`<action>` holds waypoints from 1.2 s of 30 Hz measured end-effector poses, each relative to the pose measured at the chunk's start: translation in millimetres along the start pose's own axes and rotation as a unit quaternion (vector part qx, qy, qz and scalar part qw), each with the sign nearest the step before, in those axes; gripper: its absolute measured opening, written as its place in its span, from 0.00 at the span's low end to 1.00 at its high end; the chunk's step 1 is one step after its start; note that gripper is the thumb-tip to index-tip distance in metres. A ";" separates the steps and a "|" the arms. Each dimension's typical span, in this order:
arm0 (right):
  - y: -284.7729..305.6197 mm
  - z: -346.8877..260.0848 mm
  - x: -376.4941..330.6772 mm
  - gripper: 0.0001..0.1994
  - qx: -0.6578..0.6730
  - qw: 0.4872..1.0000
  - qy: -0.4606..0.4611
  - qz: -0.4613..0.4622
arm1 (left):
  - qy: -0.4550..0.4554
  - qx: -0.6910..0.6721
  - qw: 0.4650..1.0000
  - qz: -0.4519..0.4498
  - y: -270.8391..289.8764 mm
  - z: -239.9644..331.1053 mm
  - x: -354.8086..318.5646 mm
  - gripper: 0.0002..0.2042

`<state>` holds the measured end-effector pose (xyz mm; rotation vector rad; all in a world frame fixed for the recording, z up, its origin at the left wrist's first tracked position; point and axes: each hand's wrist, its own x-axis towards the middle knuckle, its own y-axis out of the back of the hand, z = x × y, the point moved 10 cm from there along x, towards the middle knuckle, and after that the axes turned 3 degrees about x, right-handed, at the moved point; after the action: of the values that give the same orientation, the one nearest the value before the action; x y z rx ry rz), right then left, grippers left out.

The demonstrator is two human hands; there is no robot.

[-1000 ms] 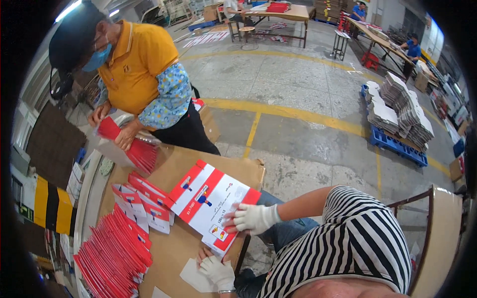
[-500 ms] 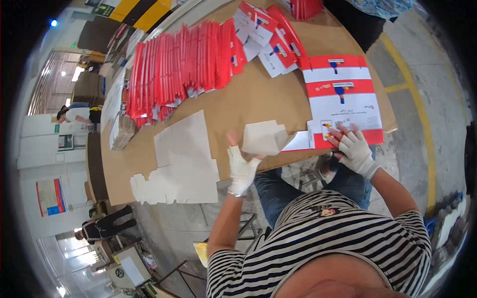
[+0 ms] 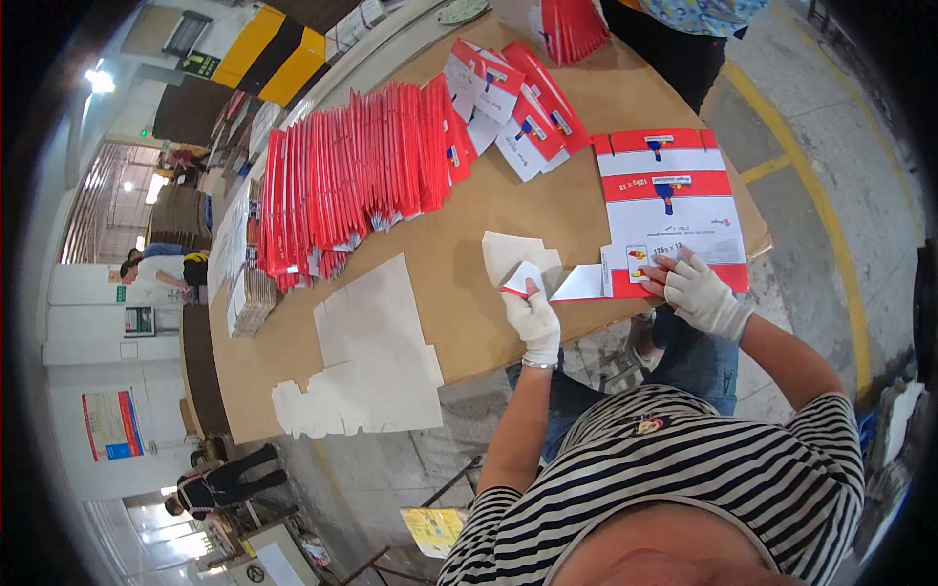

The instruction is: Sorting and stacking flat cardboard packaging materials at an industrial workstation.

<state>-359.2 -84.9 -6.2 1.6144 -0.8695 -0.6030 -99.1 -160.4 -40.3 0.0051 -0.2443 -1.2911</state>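
A flat red-and-white printed carton lies at the right side of the brown table. Its lower left end shows plain greyish board and white folded parts. My left hand, in a white fingerless glove, closes on a small white flap with a red edge there. The fingers beneath the flap are partly hidden. My right hand, gloved the same way, lies on the carton's lower right part with its fingers stretched out. Left of my left hand lies another plain grey carton blank, reaching past the table's near edge.
A long row of folded red cartons stands on the table at the far left. Several loose red-and-white cartons overlap beside it. More red cartons and a person are at the far end.
My left hand has moved right, from open beside the grey board onto the small flap, whose white, red-edged side now shows. My right hand stays on the carton. The view has shifted slightly.
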 end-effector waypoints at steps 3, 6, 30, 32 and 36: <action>-0.6 2.4 -0.3 0.34 -0.003 1.000 0.027 -0.014 | 0.011 0.189 0.981 -0.050 -6.4 -17.2 4.6 0.17; 7.8 7.3 1.7 0.30 -0.004 1.000 0.026 0.009 | -0.268 0.285 0.904 -0.170 -40.8 26.1 -13.5 0.29; -8.4 3.0 -6.6 0.24 -0.064 0.996 0.032 0.048 | -0.319 0.516 0.710 -0.356 -103.3 13.1 -37.1 0.34; -14.5 3.5 -6.8 0.24 -0.094 0.995 0.040 0.021 | -0.310 0.527 0.704 -0.361 -104.8 11.0 -36.7 0.33; -16.6 3.3 -8.6 0.24 -0.086 0.994 0.066 0.013 | -0.302 0.518 0.711 -0.367 -104.4 13.1 -35.9 0.33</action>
<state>-363.2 -78.7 -23.6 1.4670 -0.7201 -0.5318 -209.8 -153.7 -48.5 0.7208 -1.6667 -1.7428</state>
